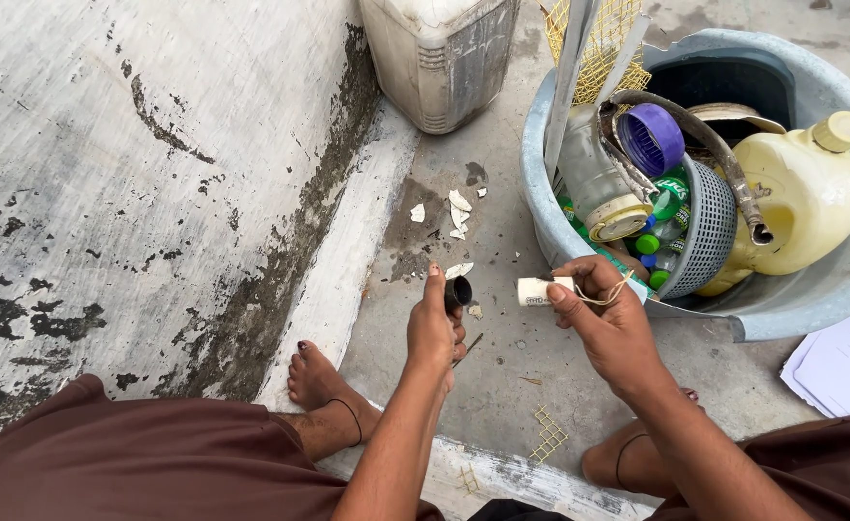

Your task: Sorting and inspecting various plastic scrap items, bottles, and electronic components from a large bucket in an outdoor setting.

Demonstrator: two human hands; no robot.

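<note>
Left hand (434,328) fist-closed, thumb up; right hand (603,314) pinching, grip closed, forearms extended forward

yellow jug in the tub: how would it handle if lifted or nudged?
The yellow jug looks like thin plastic, so probably light and slightly squeezable. It leans tilted against junk in the grey tub, so a nudge may shift or tip it. Its smooth sides could be slippery.

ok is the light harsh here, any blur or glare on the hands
Head view: soft, even daylight with faint shadows and no glare; the left hand and right hand are sharp, as is the tub; straight edges bow slightly toward the frame's borders.
</note>
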